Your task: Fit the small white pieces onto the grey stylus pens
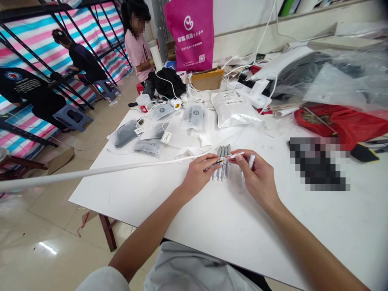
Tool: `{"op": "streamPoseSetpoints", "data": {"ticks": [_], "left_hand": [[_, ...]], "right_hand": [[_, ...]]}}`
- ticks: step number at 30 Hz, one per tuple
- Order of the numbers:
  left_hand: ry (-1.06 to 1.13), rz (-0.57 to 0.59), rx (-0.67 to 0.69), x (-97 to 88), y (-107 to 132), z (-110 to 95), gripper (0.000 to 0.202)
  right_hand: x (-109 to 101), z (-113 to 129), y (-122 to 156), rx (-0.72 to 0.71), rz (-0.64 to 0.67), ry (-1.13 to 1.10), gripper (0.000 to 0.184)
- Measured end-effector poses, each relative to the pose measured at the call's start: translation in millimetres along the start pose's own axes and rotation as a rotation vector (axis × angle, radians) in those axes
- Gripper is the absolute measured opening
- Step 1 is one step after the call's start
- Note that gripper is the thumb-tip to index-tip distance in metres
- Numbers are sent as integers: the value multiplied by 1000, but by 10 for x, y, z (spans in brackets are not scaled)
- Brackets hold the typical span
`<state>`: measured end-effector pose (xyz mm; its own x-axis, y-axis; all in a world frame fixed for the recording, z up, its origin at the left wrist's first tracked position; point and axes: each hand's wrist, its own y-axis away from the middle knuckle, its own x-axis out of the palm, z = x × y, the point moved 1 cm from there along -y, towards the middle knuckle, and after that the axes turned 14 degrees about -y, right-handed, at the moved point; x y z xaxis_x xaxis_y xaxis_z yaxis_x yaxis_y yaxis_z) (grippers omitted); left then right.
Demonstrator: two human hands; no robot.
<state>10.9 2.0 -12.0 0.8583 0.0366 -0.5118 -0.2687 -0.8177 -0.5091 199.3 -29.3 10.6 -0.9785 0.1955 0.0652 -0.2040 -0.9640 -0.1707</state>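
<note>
Between the fingertips of my left hand [197, 176] is a slim dark pen refill [216, 163] with a yellowish end, pointing right. My right hand [257, 178] pinches a white pen barrel [237, 155], its near end close to the refill; whether they touch I cannot tell. A second white piece, perhaps a pen cap [251, 161], stands up among the right fingers. Just behind and under the fingertips, several grey-and-white pens [223, 151] lie side by side on the white table [212, 226], partly hidden by my hands.
A white cable [121, 167] crosses in front at the left. Beyond it lie frosted packets [194, 117], a white parcel [235, 109] and a pink bag [190, 36]. A red bag [348, 121] and a pixelated dark object [317, 163] lie right. Several people sit at the left.
</note>
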Motion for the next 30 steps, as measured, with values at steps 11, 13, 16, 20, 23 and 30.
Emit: {"op": "streamPoseSetpoints", "data": {"ticks": [11, 13, 16, 20, 23, 30], "left_hand": [[-246, 171, 25, -39, 28, -87, 33], [-270, 207, 32, -59, 30, -118, 35], [-270, 246, 20, -81, 29, -148, 33], [-287, 278, -17, -91, 27, -170, 32], [-316, 287, -11, -93, 27, -178, 32], [-326, 258, 38, -101, 26, -176, 33]], "right_hand": [[61, 47, 47, -187, 83, 139, 24], [72, 54, 64, -184, 96, 149, 22], [77, 49, 78, -176, 99, 136, 21], [80, 13, 79, -168, 107, 100, 23], [78, -21, 83, -138, 134, 86, 23], [51, -61, 98, -60, 200, 56, 28]]}}
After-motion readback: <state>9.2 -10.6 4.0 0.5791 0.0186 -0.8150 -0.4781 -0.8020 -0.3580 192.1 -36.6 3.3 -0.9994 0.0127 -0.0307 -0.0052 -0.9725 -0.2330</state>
